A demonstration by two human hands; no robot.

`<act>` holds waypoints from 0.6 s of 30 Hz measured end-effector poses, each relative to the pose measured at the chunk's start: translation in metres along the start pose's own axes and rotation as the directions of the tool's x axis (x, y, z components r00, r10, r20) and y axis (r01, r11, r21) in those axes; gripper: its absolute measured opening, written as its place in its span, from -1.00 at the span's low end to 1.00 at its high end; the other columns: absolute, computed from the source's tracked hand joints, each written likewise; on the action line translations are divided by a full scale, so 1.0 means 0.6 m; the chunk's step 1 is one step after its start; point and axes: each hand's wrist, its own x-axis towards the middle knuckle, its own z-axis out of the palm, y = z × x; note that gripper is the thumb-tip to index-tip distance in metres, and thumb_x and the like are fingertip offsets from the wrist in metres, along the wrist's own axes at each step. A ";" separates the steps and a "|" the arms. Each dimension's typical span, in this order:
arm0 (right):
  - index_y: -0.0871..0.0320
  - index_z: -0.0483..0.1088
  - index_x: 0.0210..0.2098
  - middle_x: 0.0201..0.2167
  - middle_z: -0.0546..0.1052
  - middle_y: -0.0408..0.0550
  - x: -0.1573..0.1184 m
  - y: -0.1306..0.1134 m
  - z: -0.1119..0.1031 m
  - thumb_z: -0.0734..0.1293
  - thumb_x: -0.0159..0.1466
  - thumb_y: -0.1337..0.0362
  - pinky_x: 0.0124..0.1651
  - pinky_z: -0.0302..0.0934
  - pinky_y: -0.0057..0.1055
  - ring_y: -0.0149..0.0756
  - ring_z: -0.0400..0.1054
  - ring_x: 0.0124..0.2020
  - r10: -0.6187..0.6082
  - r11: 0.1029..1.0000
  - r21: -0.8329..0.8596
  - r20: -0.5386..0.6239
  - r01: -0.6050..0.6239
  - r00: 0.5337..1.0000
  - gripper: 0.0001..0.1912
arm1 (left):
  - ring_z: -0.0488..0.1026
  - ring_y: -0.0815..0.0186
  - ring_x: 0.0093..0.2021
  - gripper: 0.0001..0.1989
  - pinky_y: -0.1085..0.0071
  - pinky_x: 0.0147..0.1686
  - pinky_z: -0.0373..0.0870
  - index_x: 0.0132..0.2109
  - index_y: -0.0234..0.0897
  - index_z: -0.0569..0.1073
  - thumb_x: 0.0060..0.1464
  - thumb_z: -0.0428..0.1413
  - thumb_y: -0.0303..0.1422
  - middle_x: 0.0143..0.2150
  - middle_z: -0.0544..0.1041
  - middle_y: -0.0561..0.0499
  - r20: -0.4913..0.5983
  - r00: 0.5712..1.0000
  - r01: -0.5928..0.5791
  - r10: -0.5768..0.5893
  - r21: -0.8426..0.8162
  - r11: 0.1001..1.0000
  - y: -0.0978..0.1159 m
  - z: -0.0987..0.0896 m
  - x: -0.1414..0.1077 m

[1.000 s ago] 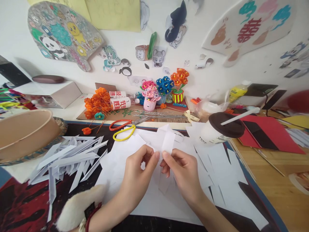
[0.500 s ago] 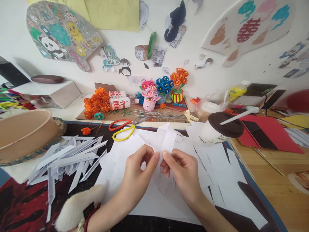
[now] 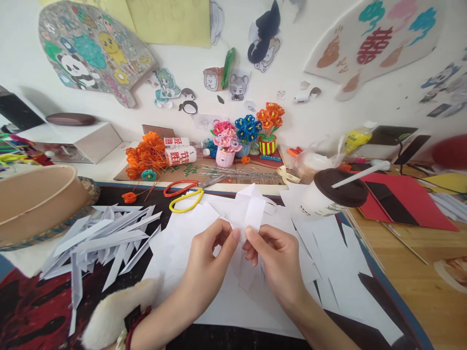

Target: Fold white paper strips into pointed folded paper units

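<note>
A small white folded paper [image 3: 254,209] stands up between my hands over the middle of the desk. My left hand [image 3: 215,253] pinches its lower left part between thumb and fingers. On the lower right, my right hand [image 3: 275,253] grips the same paper, thumb on the near side and fingers curled behind. Beneath both hands lie overlapping white sheets [image 3: 226,306]. A pile of folded white paper strips [image 3: 105,238] is to the left. Scissors [image 3: 188,199] with one red and one yellow handle rest open beyond my left hand.
A cup [image 3: 328,194] with a dark lid and straw stands at right, near a red folder [image 3: 412,201]. A round tan container [image 3: 36,204] is at left. Flower crafts [image 3: 226,146] and bottles [image 3: 182,155] line the back. A white plush [image 3: 113,311] lies by my left wrist.
</note>
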 end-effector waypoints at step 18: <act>0.17 0.42 -0.66 -0.69 0.42 -0.15 0.001 0.001 0.001 0.42 0.17 0.19 -0.64 0.20 -0.52 -0.45 0.29 -0.66 -0.002 1.000 -0.003 -0.027 0.002 1.000 -0.68 | 0.11 0.43 -0.52 -0.68 0.48 -0.49 0.10 -0.48 -0.25 0.21 0.22 0.00 -0.25 -0.55 0.20 0.17 -0.019 1.000 0.019 -0.019 0.014 1.000 -0.007 0.008 -0.002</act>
